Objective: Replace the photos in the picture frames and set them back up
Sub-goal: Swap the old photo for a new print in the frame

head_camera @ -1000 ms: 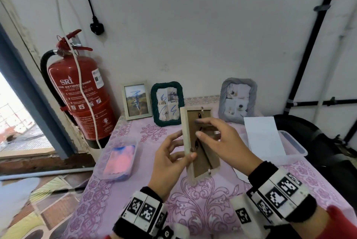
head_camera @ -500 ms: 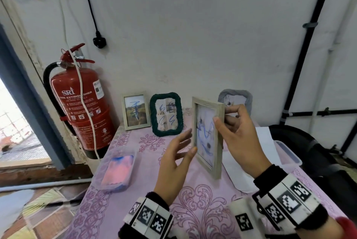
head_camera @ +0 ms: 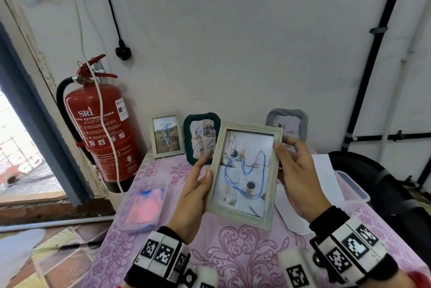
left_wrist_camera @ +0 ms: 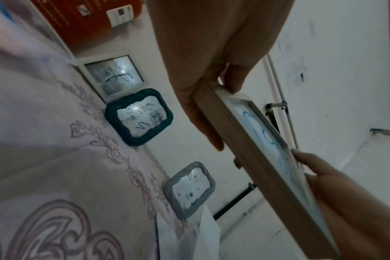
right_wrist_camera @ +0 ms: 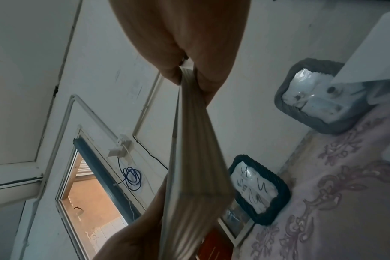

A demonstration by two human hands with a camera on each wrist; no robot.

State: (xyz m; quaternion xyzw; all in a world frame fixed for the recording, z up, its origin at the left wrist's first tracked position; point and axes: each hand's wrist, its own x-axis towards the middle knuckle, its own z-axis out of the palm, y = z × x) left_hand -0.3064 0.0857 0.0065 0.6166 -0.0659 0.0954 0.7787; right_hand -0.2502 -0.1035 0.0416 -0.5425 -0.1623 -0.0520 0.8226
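Overhead, both hands hold a pale wooden frame [head_camera: 245, 174] above the table [head_camera: 233, 262] (pink floral cloth): the left hand [head_camera: 192, 196] pinches its left edge, the right hand [head_camera: 297, 178] its right. Along the far edge, against the white wall [head_camera: 233, 43], stand three frames [head_camera: 201, 137]; a red fire extinguisher [head_camera: 102, 129] hangs beyond the left corner.
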